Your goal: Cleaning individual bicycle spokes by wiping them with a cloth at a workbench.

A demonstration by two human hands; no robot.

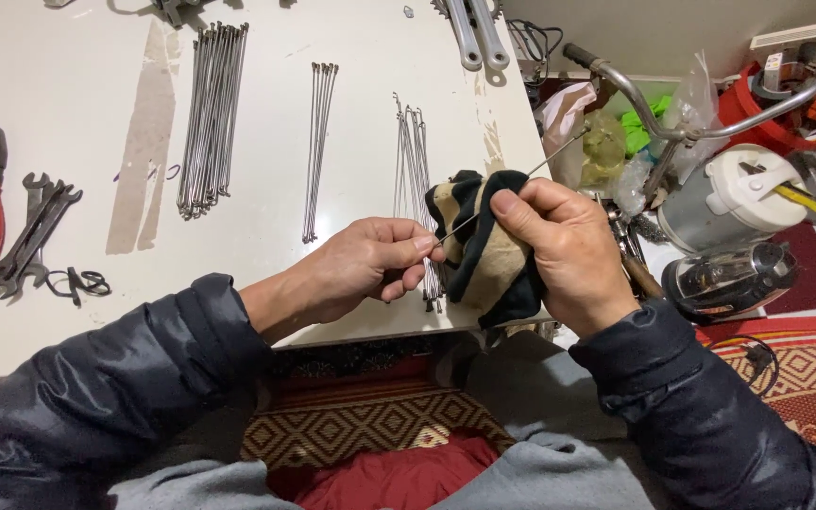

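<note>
Fingers (406, 247) of the left hand (356, 269) pinch a spoke (559, 151); the right hand (564, 250) grips a cloth (484, 260) around it.

a thin, straight metal spoke (559, 151) ran slanted up to the right, its middle wrapped in a crumpled black and tan cloth (484, 250) held above the worktop's near edge.
</note>
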